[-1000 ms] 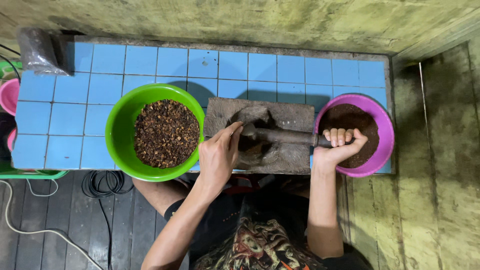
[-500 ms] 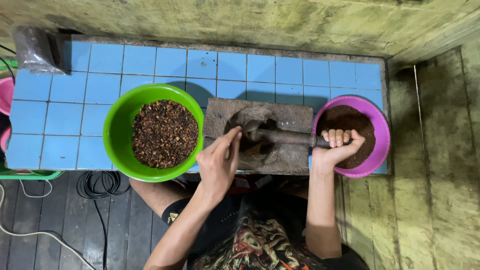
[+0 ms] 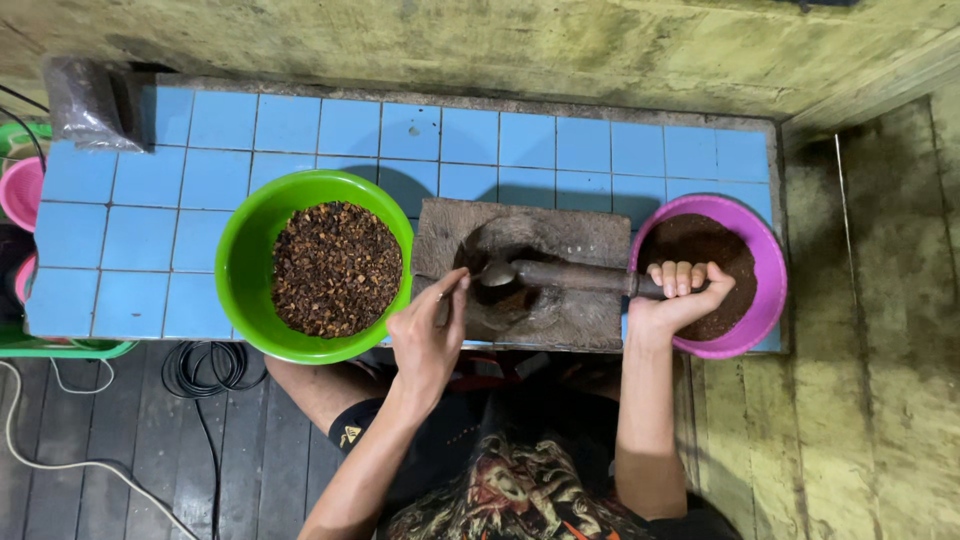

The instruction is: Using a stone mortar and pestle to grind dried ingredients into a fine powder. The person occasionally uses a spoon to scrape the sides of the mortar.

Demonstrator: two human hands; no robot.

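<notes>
Left hand [image 3: 428, 335], holding a spoon [image 3: 470, 282], has advanced its bowl into the stone mortar [image 3: 520, 275] hollow since earlier; scooping begins. Right hand [image 3: 680, 300] grips the pestle [image 3: 575, 277] on the worktop [image 3: 300, 125].

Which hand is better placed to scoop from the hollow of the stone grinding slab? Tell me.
Left hand: it holds the metal spoon at the hollow; the right hand grips the dark pestle.

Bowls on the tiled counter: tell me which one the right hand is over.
The purple bowl of fine dark powder; the right hand grips the pestle above it. The green bowl holds coarse bits.
</notes>
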